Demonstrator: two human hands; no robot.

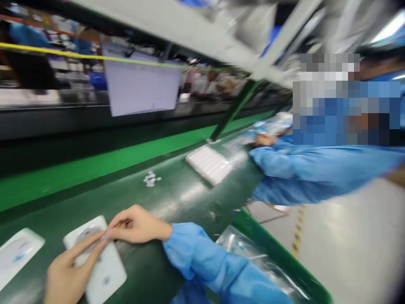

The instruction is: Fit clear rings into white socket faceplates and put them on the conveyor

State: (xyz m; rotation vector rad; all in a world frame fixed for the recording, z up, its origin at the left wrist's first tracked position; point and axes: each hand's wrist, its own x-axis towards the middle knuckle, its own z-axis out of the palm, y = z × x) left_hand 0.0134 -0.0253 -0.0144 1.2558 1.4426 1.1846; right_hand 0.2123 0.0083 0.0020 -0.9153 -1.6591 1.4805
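A white rounded-corner plate (109, 274) with a round grey area and small dark-ringed holes lies on the green bench surface. My left hand (68, 270) reaches over it from the near side, thumb and forefinger pinched together. My right hand (139, 226), in a blue sleeve, comes in from the right, and its fingertips meet those of my left hand above the plate's upper part. Whatever sits between the fingertips is too small and blurred to make out. To the left is a second white plate (31, 240) with a bluish patch on it.
Small white round pieces (151, 179) lie farther back on the green bench (177, 198). Beyond them is a white ridged tray (210, 164). A green bin (303, 274) with clear plastic bags (253, 253) stands at right. A co-worker's blue sleeve (303, 169) extends over the bench.
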